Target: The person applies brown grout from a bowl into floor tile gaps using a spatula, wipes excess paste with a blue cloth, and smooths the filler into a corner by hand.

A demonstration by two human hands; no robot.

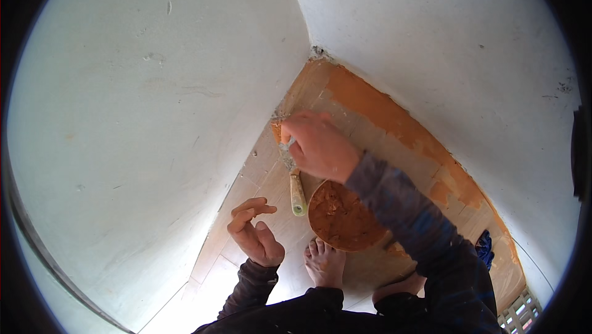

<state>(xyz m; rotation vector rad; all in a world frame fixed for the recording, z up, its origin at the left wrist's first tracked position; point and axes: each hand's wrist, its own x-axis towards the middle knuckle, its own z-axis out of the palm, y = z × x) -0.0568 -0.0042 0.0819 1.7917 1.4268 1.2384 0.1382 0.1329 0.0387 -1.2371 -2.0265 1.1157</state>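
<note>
My right hand [320,146] hangs over the floor beside the left wall, its fingers curled and pressed together. What they hold, if anything, is hidden. Just below and left of it lies a putty knife [298,195] with a worn pale handle; orange paste coats the far end of its blade, partly behind my fingers. Whether my hand touches the blade I cannot tell. A round bucket [336,235] full of wet orange-brown paste stands under my right forearm. Lower left, my left hand [256,232] is raised with loosely bent fingers and thumb apart, holding nothing.
Two pale walls meet at a rough, chipped corner [319,53]. A band of orange coating [364,100] runs along the floor by the right wall. My bare feet [325,264] stand near the bucket. A dark blue cloth-like thing [485,249] and a grey lattice crate [521,314] are at lower right.
</note>
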